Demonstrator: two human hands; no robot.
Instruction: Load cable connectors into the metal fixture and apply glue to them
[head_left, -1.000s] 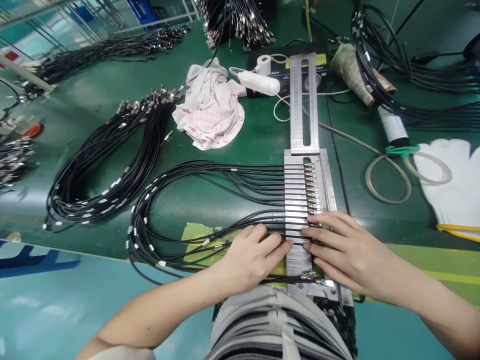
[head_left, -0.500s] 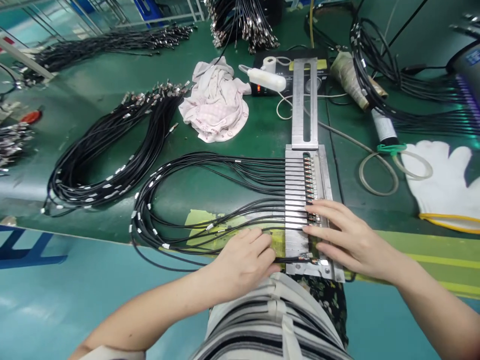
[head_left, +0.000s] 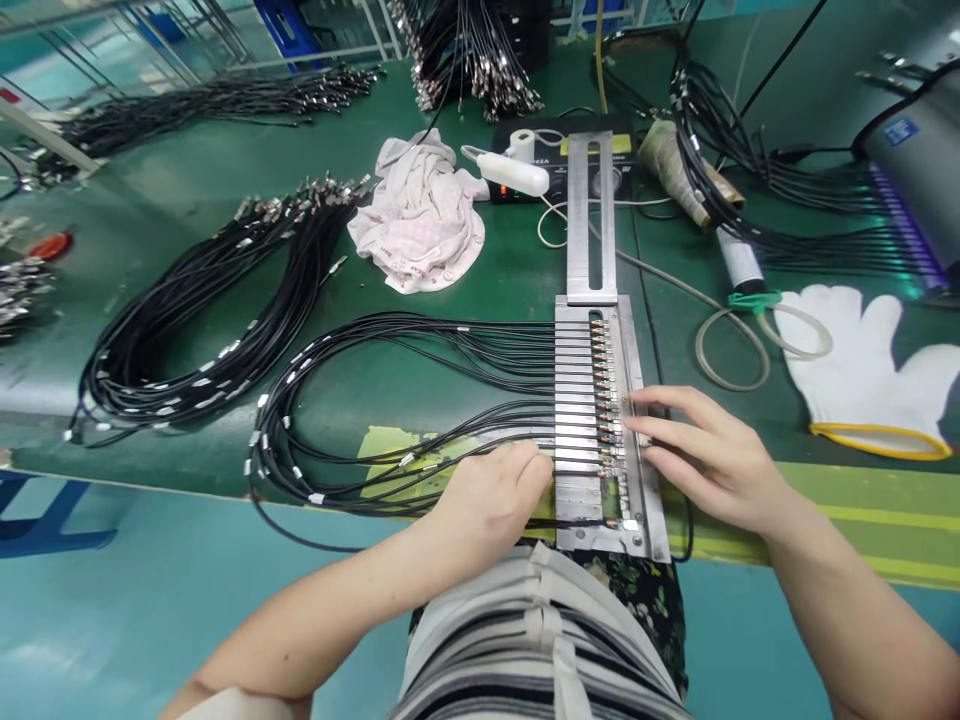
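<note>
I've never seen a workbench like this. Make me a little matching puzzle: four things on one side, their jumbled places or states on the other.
Things:
1. Bare left hand
2. Long silver metal fixture
3. White fabric glove with yellow edging
4. Pale pinkish cloth

Places or states:
A. Laid out to the right of the fixture
B. Crumpled in a heap on the green tabletop
C. Curled in, close to the fixture's left edge
D. Holding thin black cables side by side in a row

Pairs: 1-C, 2-D, 3-A, 4-B
</note>
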